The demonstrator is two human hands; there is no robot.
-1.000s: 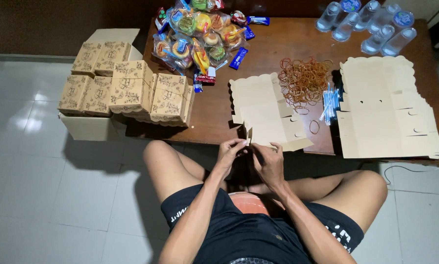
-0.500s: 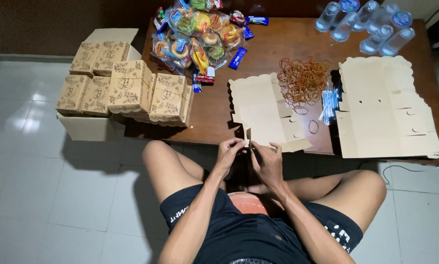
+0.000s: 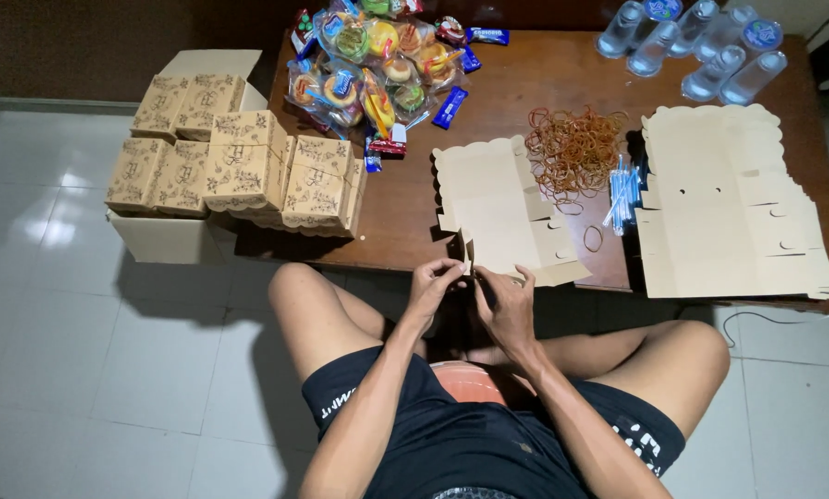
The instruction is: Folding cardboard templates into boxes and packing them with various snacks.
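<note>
Head view: both hands meet at the near edge of the dark wooden low table [image 3: 414,212]. The left hand [image 3: 433,286] and right hand [image 3: 505,305] pinch a corner flap of the flat beige cardboard box blank [image 3: 498,208], which overhangs that edge. Loose tan rubber bands [image 3: 572,148] lie just beyond; bare tabletop stays open leftward.

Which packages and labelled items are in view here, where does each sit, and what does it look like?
Flat box blank: table's near edge, beige card; left hand and right hand at its corner.
Stack of blanks: table's right, beige, scalloped.
Folded boxes: left, tan, dark floral print.
Snack packets: far left, multicoloured.
Water bottles: far right, clear, blue labels.
</note>
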